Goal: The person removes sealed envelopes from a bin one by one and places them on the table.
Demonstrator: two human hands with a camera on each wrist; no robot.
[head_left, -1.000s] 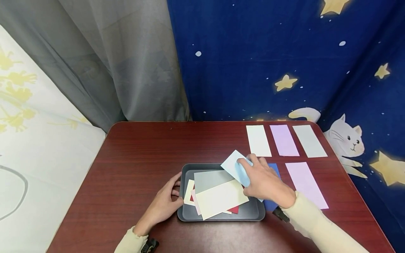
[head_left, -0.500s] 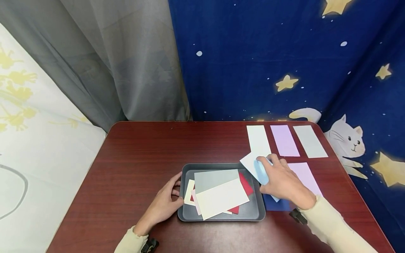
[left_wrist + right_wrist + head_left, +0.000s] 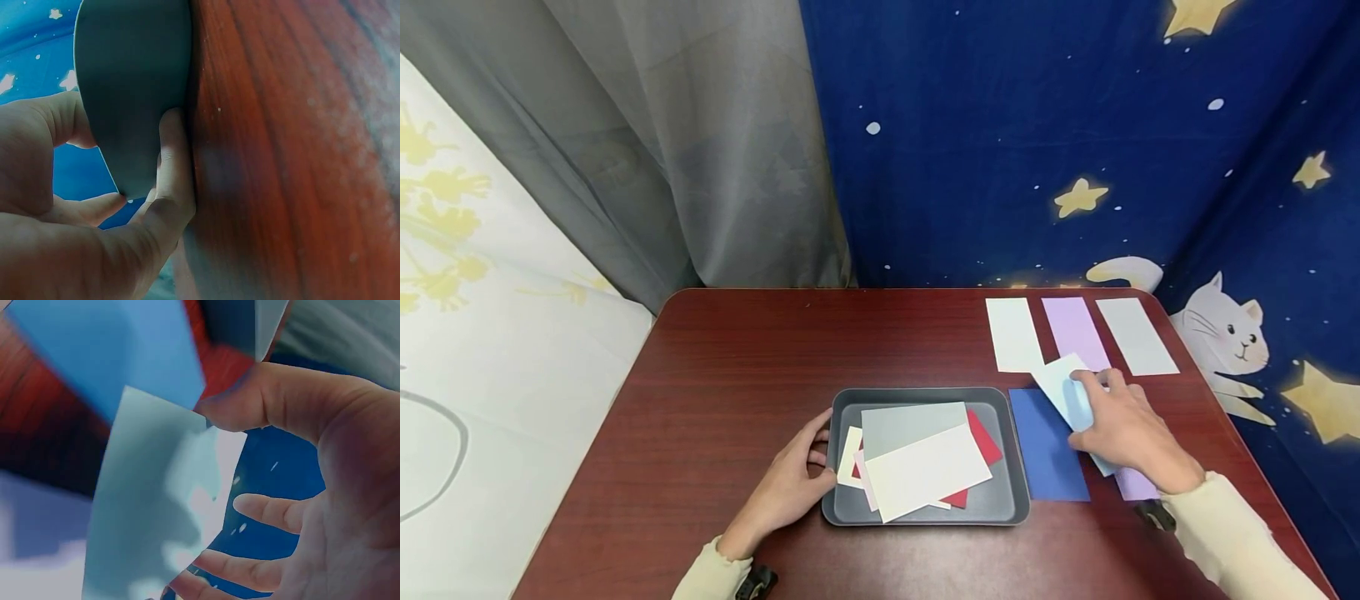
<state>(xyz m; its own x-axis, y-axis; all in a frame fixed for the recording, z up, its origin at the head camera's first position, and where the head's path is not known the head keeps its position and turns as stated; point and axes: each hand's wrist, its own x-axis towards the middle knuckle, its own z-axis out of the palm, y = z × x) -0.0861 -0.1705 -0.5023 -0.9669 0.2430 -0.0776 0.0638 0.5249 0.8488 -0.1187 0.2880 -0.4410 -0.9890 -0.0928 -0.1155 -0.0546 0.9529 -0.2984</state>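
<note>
My right hand (image 3: 1123,429) holds a pale blue card (image 3: 147,494) between thumb and fingers, bent and tilted above the right side of the table. In the head view the card overlaps a dark blue card (image 3: 1045,458) and a lilac card (image 3: 1135,486) lying there. At the left end of a dark grey tray (image 3: 1011,500), my left hand (image 3: 790,487) grips the rim. The left wrist view shows the thumb and fingers around the tray's end wall (image 3: 131,81). Inside the tray lie a cream card (image 3: 928,473), a grey card (image 3: 910,425), red card pieces (image 3: 985,437) and other overlapping cards.
Along the back right of the table (image 3: 737,358) lie a white card (image 3: 1013,333), another lilac card (image 3: 1073,325) and a pale grey card (image 3: 1138,335) in a row. A grey curtain (image 3: 752,167) and a blue starry curtain (image 3: 970,167) hang behind the table.
My right hand has carried the pale blue card rightward, from over the tray past the dark blue card, uncovering red in the tray. The left hand stays on the tray.
</note>
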